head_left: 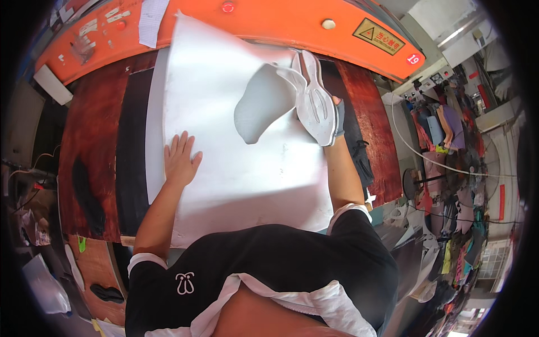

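Note:
A large silvery-white sheet [213,151] lies spread before me, its far left corner raised against the orange machine. My left hand [181,160] rests flat near its left edge, fingers spread. In its upper part is a rounded grey opening [261,104] that looks cut out. My right hand [339,117], in a dark glove that leaves fingertips bare, grips the right side of a pale cutting die [315,109]. The die is long, narrow-waisted and curved, with slots in its wider near part. It overlaps the opening's right edge; most of my right fingers are hidden behind it.
The orange machine beam [269,22] spans the far side, with a red button [227,7]. Dark red boards [90,146] flank the work surface. A black curved piece [87,194] lies at left, black cloth-like material [361,160] at right. Many coloured pieces [449,123] hang far right.

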The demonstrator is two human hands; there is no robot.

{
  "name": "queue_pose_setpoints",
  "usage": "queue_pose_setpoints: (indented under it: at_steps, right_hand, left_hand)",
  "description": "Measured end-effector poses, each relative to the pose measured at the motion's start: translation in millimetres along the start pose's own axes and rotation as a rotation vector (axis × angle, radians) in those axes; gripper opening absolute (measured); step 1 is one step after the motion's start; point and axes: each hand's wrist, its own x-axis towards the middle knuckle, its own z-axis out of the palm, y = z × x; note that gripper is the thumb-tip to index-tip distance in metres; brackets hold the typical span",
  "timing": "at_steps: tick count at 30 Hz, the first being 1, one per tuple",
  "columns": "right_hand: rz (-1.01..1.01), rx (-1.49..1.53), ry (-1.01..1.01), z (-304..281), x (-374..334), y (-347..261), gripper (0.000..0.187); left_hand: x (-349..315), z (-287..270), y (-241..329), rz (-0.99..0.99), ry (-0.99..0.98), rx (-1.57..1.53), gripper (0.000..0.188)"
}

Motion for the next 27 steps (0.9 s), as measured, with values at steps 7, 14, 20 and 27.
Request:
queue_pose_setpoints:
  at_steps: [7,14,20,27]
  right_hand:
    - [0.030,0.131,-0.274,8.0,-64.1,-45.0,0.056]
    - [-0.177,0.104,-0.098,2.2,-160.2,-76.0,0.059]
    - [-0.254,0.110,-0.020,-15.3,-207.2,-82.7,0.062]
    - [-0.339,0.104,0.041,-11.9,-236.4,-83.6,0.060]
  left_hand:
    - [0.9,-3.3,3.4,-0.017,-0.005,0.029,0.055]
    - [10.4,39.8,-42.4,0.210,0.137,0.029,0.053]
    - [18.1,61.9,-58.6,0.303,0.214,-0.113,0.054]
    - [19.3,60.0,-65.0,0.270,0.106,-0.623,0.056]
